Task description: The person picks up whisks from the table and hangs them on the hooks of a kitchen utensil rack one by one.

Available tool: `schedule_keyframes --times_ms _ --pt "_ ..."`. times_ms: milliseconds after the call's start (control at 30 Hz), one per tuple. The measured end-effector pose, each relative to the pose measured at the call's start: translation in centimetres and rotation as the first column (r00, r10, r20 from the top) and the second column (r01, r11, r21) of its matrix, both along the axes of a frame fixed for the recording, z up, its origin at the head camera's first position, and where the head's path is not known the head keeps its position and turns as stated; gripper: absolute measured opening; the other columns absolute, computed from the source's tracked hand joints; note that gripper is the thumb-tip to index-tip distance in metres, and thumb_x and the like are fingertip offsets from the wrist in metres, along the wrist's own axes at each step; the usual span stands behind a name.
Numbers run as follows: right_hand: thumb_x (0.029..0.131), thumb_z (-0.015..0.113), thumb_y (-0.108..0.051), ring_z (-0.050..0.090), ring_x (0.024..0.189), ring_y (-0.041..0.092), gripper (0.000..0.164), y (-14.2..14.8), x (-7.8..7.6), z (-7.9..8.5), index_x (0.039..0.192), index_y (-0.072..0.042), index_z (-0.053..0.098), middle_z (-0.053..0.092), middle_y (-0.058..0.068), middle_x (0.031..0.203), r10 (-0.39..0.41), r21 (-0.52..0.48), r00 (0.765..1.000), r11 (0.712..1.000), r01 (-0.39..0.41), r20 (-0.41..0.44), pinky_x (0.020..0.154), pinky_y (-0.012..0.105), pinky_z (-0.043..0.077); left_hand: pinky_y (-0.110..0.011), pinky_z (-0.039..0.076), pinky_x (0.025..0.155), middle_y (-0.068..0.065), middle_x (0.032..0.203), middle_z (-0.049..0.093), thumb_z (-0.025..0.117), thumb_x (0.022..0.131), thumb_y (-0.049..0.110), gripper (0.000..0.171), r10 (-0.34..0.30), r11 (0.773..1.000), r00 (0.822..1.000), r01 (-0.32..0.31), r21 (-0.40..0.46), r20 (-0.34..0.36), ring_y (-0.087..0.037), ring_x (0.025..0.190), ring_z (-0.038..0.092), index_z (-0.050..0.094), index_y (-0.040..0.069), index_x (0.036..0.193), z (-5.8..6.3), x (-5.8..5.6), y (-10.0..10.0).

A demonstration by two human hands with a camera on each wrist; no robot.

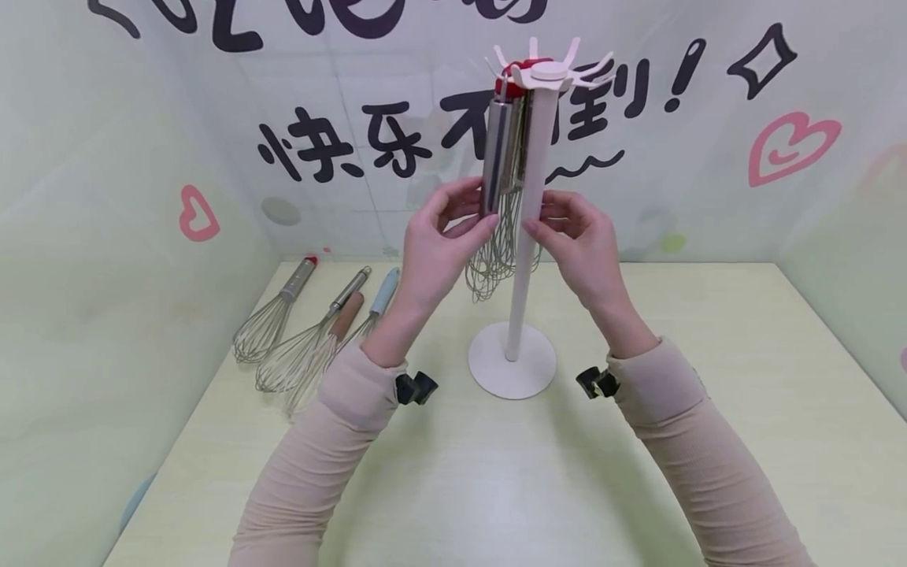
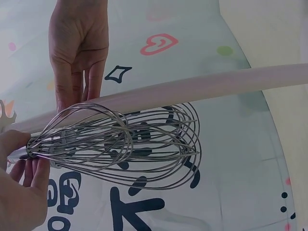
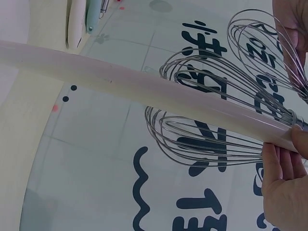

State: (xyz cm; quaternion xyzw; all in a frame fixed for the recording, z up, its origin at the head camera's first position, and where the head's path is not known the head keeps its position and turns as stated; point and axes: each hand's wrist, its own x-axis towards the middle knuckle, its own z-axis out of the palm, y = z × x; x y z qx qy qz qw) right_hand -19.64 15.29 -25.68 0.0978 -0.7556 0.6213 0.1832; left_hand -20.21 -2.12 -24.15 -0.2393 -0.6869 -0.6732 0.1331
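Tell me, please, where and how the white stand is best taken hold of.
Probably by its pole, from the right: it is slim and straight, the steel whisks crowd its left, and the right hand holds it that way.

Left hand [image 2: 23,187] at 8 o'clock pinches whisk handle [image 2: 18,154]. Wire loops [image 2: 126,132] point toward 3 o'clock. Right hand [image 2: 79,50], 11 o'clock, touches pale pole [image 2: 192,85], running 9 to 3.

Pale tbl [image 1: 708,315] set against a printed backdrop [image 1: 283,75] w/ big blk Chinese lettering [image 1: 395,144]. On it too: pink heart [image 1: 198,213] L, smiling pink heart [image 1: 794,150] R, blk star outline [image 1: 762,61], squiggle [image 1: 585,165] under txt, green spot [image 1: 672,242] low R, grey spot [image 1: 280,210] low L.
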Motion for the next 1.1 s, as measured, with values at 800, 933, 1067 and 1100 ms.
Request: schedule_keyframes --times_ms 800,933,1067,1100 --pt "0.088 0.065 -0.003 0.061 0.09 0.005 0.036 -0.1 -0.1 0.1 0.124 0.0 0.058 0.064 0.006 0.108 0.006 0.01 1.0 1.0 -0.006 0.005 0.081 0.015 0.054 -0.025 0.054 0.095 -0.018 0.118 0.061 0.061 0.09 0.002 0.036 0.104 0.995 0.989 -0.104 -0.011 0.107 -0.017 0.102 0.061 0.057 -0.001 0.125 -1.4 -0.8 -1.2" --pt "0.088 0.065 -0.003 0.062 0.091 0.005 0.036 -0.2 0.0 0.1 0.124 0.0 0.058 0.064 0.001 0.105 0.01 0.002 1.0 1.0 -0.01 0.01 0.081 0.015 0.054 -0.027 0.054 0.096 -0.018 0.118 0.06 0.059 0.091 0.003 0.035 0.124 0.992 0.984 -0.12 -0.039 0.125 -0.017 0.102 0.06 0.056 -0.001 0.126 -2.2 -1.4 -2.2" --pt "0.088 0.065 -0.003 0.062 0.092 0.006 0.037 -0.1 0.0 0.0 0.124 0.0 0.058 0.062 -0.004 0.102 0.012 -0.001 1.0 1.0 -0.012 0.019 0.082 0.016 0.054 -0.03 0.052 0.098 -0.019 0.12 0.06 0.059 0.091 0.004 0.035 0.149 0.987 0.976 -0.135 -0.092 0.161 -0.021 0.106 0.059 0.055 -0.001 0.126 -3.2 -2.0 -3.1" --pt "0.088 0.065 -0.003 0.062 0.093 0.006 0.037 0.0 0.0 0.0 0.124 -0.001 0.058 0.062 -0.005 0.102 0.011 -0.001 1.0 1.0 -0.011 0.021 0.083 0.016 0.054 -0.031 0.052 0.099 -0.019 0.121 0.06 0.058 0.091 0.005 0.036 0.156 0.984 0.973 -0.139 -0.109 0.171 -0.023 0.107 0.059 0.055 -0.001 0.126 -3.5 -2.2 -3.3"
